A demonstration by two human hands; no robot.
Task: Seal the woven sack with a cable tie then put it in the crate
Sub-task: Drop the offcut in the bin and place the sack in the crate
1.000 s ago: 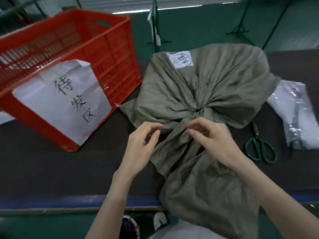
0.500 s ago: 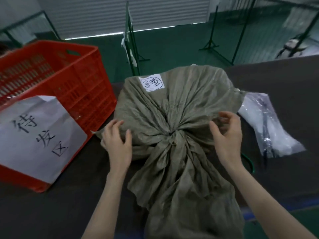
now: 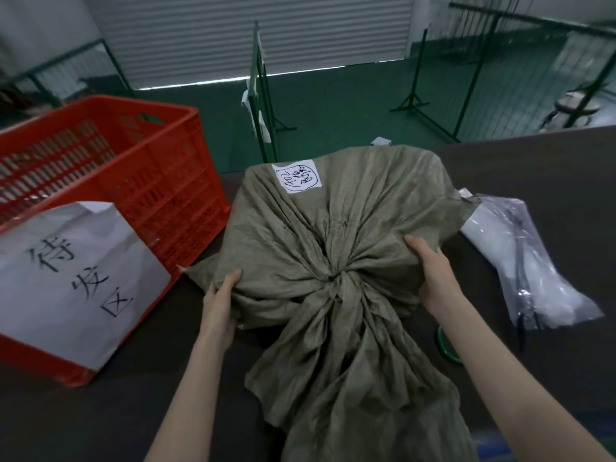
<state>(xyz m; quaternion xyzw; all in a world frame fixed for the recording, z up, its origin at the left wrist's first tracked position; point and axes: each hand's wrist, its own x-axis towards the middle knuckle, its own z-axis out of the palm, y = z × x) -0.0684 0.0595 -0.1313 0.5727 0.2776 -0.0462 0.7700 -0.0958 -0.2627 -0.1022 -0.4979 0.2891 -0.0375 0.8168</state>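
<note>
Flanking the grip on the left-hand side, the red crate (image 3: 110,208) stands on the dark table (image 3: 100,411), just beside the woven sack (image 3: 333,248); a white paper sheet (image 3: 73,281) with 3 handwritten characters hangs over its near wall. On the right-hand side of the grip lies a clear plastic bag (image 3: 520,261) of dark items, near the sack but apart from it. A green ring-shaped handle (image 3: 445,345) shows partly behind the right forearm; what it belongs to cannot be told. Green metal stands (image 3: 263,105) rise on the floor beyond the table.

The sack rests on the table between both hands. Its long axis runs from the far table edge toward the person, with the gathered neck (image 3: 336,281) pointing at the person and the loose tail draping over the near edge.

The sack is olive-grey, creased, with pleats radiating from the neck. A white label (image 3: 296,178) with handwriting sits on its far top face. A cable tie cannot be made out.

The left hand (image 3: 221,301) clasps the sack's left flank. The right hand (image 3: 433,275) clasps its right flank.
</note>
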